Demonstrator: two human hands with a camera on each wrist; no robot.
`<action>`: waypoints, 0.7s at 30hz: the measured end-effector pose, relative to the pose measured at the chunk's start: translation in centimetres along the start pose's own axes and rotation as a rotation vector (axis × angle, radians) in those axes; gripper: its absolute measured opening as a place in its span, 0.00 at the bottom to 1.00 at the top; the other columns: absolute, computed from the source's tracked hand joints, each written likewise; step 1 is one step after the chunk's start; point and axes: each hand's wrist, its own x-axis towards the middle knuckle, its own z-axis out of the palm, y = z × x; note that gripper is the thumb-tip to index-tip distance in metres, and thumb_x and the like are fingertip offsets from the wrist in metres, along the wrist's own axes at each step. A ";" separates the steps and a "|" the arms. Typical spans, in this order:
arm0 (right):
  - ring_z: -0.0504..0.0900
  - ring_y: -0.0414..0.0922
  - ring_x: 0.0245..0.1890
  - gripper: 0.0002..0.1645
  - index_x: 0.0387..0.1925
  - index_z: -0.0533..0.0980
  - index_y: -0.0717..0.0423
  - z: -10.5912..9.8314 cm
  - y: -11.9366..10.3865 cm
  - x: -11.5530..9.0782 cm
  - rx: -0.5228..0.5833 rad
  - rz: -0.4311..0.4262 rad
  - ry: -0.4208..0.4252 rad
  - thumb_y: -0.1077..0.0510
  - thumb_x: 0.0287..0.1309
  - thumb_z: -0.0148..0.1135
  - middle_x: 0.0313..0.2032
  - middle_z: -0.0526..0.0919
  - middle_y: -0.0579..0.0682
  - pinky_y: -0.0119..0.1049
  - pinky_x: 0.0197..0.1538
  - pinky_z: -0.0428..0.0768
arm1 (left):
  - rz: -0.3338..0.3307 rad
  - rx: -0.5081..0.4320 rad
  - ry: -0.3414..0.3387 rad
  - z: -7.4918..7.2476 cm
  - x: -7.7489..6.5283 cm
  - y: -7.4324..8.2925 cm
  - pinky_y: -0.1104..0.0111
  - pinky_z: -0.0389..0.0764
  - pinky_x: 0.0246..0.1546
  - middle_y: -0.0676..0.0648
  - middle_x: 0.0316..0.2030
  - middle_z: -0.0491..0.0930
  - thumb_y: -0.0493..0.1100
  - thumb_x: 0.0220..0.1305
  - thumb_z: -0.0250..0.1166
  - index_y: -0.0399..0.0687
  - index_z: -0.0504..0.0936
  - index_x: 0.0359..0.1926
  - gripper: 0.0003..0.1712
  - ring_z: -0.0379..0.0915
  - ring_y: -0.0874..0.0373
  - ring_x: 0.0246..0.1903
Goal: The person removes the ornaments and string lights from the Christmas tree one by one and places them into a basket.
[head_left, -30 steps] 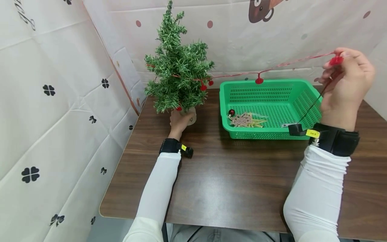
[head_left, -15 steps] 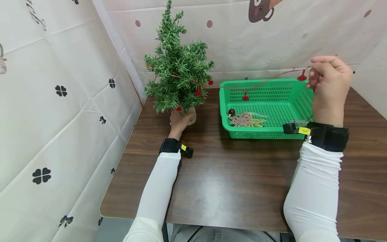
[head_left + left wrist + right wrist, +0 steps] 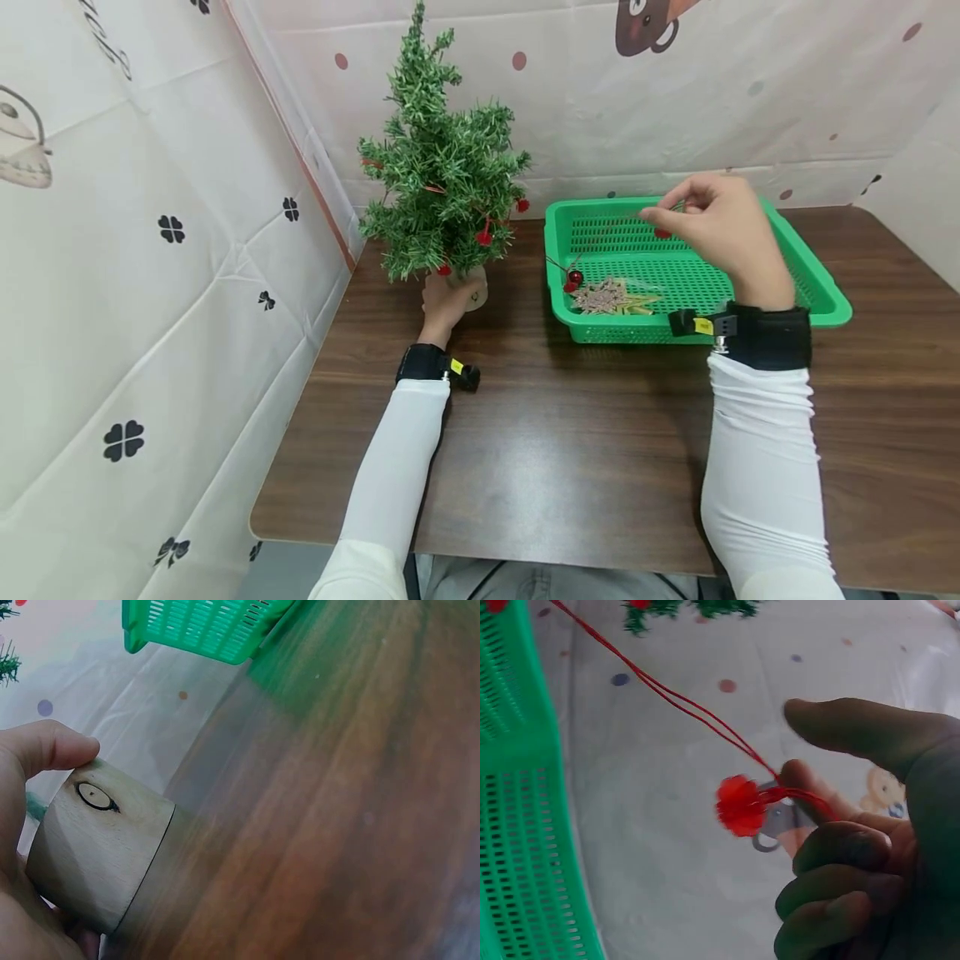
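Note:
A small green artificial Christmas tree (image 3: 442, 158) stands at the back left of the table, with red pom-poms hanging among its branches. My left hand (image 3: 442, 304) grips its pale wooden base (image 3: 105, 847), thumb on top in the left wrist view. Over the green basket, my right hand (image 3: 723, 229) holds a red pom-pom garland (image 3: 741, 806). In the right wrist view its cord runs over the index finger into the curled lower fingers, and the thumb stands apart. The garland sags slackly from this hand toward the tree; its other end is hidden in the hand.
The green plastic basket (image 3: 622, 333) stands right of the tree. Inside lie a glittery snowflake ornament (image 3: 600, 296), gold-coloured pieces (image 3: 637, 307) and a dark red ball (image 3: 575, 277). A patterned white cloth (image 3: 600, 100) hangs behind and to the left.
My right hand has moved left and down from the far right to over the basket. The garland, earlier taut, has gone slack and dips into the basket. The left hand has stayed put.

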 end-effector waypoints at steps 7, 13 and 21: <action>0.77 0.51 0.34 0.23 0.38 0.84 0.57 1.0 0.5 0.4 -0.256 0.069 -0.253 0.41 0.66 0.65 0.30 0.86 0.51 0.42 0.31 0.71 | -0.016 -0.012 -0.011 0.1 0.1 -0.1 0.34 0.39 0.77 0.37 0.77 0.53 0.60 0.60 0.71 0.51 0.54 0.79 0.54 0.41 0.35 0.79; 0.78 0.62 0.50 0.34 0.53 0.81 0.65 1.7 1.4 0.5 -0.406 0.104 -0.556 0.37 0.69 0.59 0.54 0.82 0.67 0.55 0.43 0.82 | -0.042 0.003 -0.018 0.1 0.2 -0.1 0.36 0.40 0.77 0.38 0.78 0.51 0.61 0.60 0.70 0.50 0.52 0.80 0.56 0.40 0.36 0.79; 0.73 0.65 0.63 0.39 0.64 0.73 0.67 3.7 0.5 0.8 -0.373 0.042 -0.655 0.37 0.71 0.57 0.63 0.75 0.67 0.65 0.58 0.77 | -0.071 0.002 -0.015 0.1 0.2 -0.1 0.36 0.39 0.77 0.39 0.79 0.49 0.63 0.59 0.70 0.49 0.49 0.81 0.59 0.38 0.37 0.80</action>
